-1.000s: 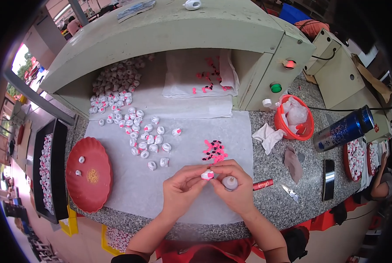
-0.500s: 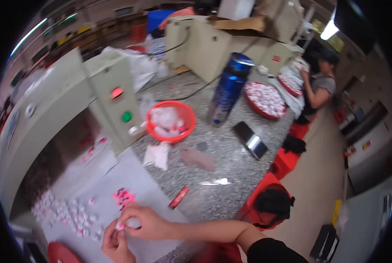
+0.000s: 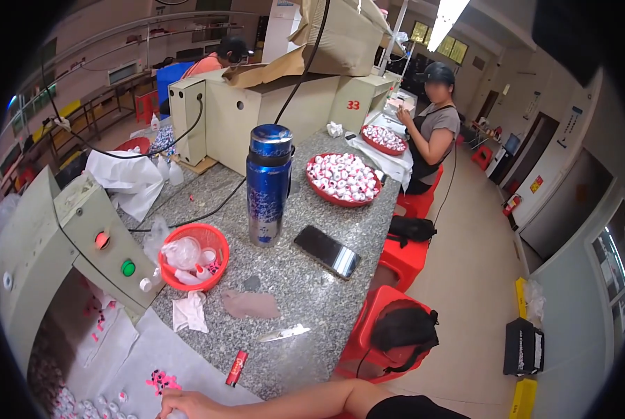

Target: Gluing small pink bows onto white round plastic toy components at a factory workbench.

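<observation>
My right hand (image 3: 190, 403) is at the lower edge, its forearm coming in from the right. The fingers are curled and closed, partly cut off by the picture's edge. Something whitish shows beneath them, too little to name. My left hand is out of view. Just beyond the right hand lies a cluster of small pink and black pieces (image 3: 163, 381) on a white sheet (image 3: 134, 357). Many small white round pieces with pink marks (image 3: 82, 406) are spread to the left, in front of a beige machine housing (image 3: 106, 253) with a red and a green button.
On the speckled table stand a red basket (image 3: 223, 262) with bags and bottles, a blue flask (image 3: 268, 188), a phone (image 3: 326, 253), a knife blade (image 3: 284, 334), a red tube (image 3: 236, 369) and a red tray of white pieces (image 3: 344, 200). Red stools (image 3: 354, 328) line its right edge; a person (image 3: 435, 129) works beyond.
The view has swung up and to the right, so the scene sits lower and further left. My left hand, earlier pinching a small white piece with the right, has left the picture.
</observation>
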Available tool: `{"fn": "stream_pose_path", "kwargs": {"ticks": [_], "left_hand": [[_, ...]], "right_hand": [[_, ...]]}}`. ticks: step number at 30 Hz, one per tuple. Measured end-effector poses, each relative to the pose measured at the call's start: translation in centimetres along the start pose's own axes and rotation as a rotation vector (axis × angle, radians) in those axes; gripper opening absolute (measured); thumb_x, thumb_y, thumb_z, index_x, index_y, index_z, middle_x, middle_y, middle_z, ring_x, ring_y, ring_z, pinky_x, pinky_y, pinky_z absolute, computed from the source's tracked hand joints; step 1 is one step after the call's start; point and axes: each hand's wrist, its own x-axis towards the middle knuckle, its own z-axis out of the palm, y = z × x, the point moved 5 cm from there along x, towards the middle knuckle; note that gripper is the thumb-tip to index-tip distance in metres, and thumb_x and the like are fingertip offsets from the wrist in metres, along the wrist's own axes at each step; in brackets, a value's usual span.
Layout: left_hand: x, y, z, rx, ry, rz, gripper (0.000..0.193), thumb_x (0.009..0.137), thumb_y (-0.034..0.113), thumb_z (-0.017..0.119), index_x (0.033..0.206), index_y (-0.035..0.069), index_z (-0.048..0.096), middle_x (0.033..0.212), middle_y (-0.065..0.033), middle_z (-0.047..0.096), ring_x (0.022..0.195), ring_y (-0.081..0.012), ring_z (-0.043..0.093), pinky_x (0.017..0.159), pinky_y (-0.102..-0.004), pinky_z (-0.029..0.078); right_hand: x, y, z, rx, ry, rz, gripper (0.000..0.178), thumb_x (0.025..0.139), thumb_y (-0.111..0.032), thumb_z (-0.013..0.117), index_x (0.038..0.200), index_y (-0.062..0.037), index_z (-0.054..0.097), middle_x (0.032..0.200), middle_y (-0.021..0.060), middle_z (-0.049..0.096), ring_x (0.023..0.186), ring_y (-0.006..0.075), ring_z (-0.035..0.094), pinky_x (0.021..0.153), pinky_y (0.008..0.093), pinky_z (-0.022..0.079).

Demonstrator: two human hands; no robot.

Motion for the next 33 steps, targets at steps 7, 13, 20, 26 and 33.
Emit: {"fn": "stream_pose_path", "kwargs": {"ticks": [7,13,20,26,33], "left_hand": [[0.2,-0.7,1.2,0.087,-0.029,0.045,0.025,0.080,0.004,0.057,0.102,-0.007,0.056,0.096,-0.0170,0.061,0.085,-0.0217,0.057,0.078,-0.0303,0.046],[-1.3,2.9,4.9,0.081,-0.208,0.193,0.027,0.079,0.001,0.057,0.104,-0.006,0.055,0.101,-0.0173,0.059,0.084,-0.0235,0.058,0.077,-0.0318,0.047],[-2.9,4.7,14.0,0.103,-0.366,0.261,0.030,0.079,-0.001,0.055,0.109,-0.005,0.052,0.106,-0.0180,0.056,0.086,-0.0238,0.058,0.078,-0.0331,0.048],[-2.7,6.7,22.0,0.315,-0.443,-0.054,0.030,0.083,0.006,0.054,0.112,-0.002,0.051,0.105,-0.0162,0.057,0.085,-0.0201,0.057,0.075,-0.0320,0.049],[-4.0,1.5,27.1,0.616,-0.491,0.016,0.031,0.086,0.011,0.054,0.115,0.002,0.049,0.103,-0.0145,0.058,0.086,-0.0169,0.056,0.076,-0.0285,0.047]], "right_hand": [[0.1,-0.5,-2.5,-0.062,-0.021,0.182,0.025,0.064,-0.022,0.068,0.074,-0.0049,0.053,0.081,0.0157,0.055,0.081,0.0332,0.055,0.067,0.0420,0.045],[0.2,-3.9,-8.5,-0.042,-0.144,0.078,0.026,0.064,-0.021,0.067,0.081,-0.0047,0.055,0.083,0.0153,0.056,0.080,0.0321,0.056,0.067,0.0415,0.045],[0.1,-3.9,-18.4,0.053,-0.263,0.035,0.030,0.065,-0.022,0.066,0.087,-0.0049,0.056,0.085,0.0135,0.058,0.080,0.0298,0.056,0.066,0.0401,0.045],[1.7,-3.2,-27.4,-0.011,-0.414,0.013,0.031,0.066,-0.019,0.064,0.092,-0.0054,0.054,0.089,0.0150,0.057,0.082,0.0278,0.057,0.069,0.0405,0.045],[2.8,3.1,-42.4,-0.248,-0.111,-0.230,0.020,0.067,-0.013,0.062,0.083,-0.0053,0.053,0.079,0.0071,0.051,0.069,0.0273,0.055,0.055,0.0357,0.044]]}}
